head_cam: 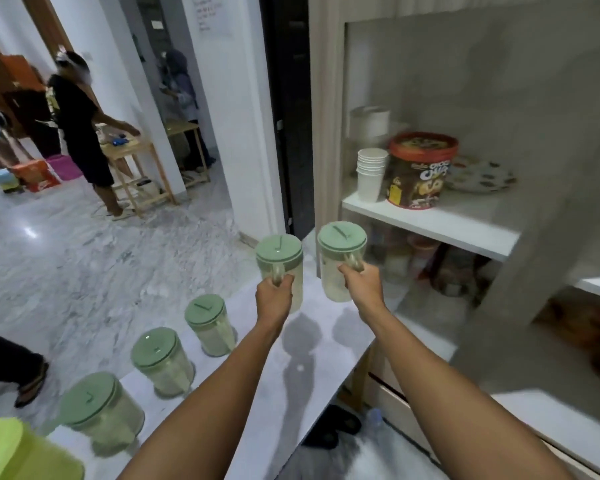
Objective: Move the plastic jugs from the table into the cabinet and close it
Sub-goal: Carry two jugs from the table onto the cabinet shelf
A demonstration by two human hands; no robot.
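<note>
1. Jugs (342, 261): pale translucent bodies, sage-green lids.
2. Table (312, 368): white, faint grey marbling.
3. Floor (84, 278): grey-and-white marble pattern.
4. Basin (18, 452): lime green.
5. Cabinet (326, 98): light wood-grain frame; white shelf (437, 223).
6. Tub (420, 171): brown, red lid and rim, white and yellow lettering.
7. Cups (371, 174): white.
8. Plate (478, 176): pale, dark spots.

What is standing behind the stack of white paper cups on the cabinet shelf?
Behind the paper cups a blurred pile of white bowls or containers shows. Its lower part is covered by the cups.
</note>
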